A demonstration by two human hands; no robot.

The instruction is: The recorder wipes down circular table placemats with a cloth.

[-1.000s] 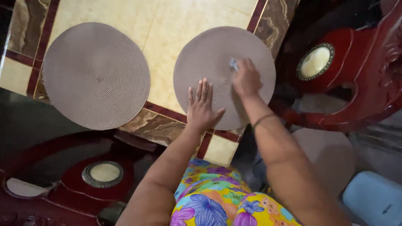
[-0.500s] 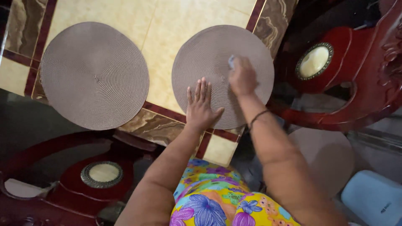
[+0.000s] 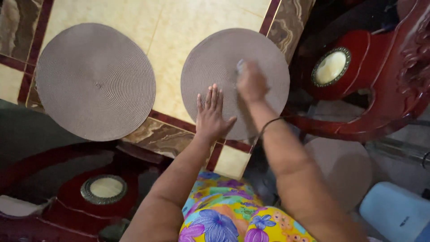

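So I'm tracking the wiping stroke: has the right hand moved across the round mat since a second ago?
Yes. The right hand with its small cloth has slid left toward the mat's centre, closer to the flat left hand.

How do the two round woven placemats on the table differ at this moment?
The left placemat lies bare and untouched; the right placemat has the left hand pressed flat on it and the right hand holding a small pale thing against it. The right one reaches the table's edge. Both are round, brownish and woven.
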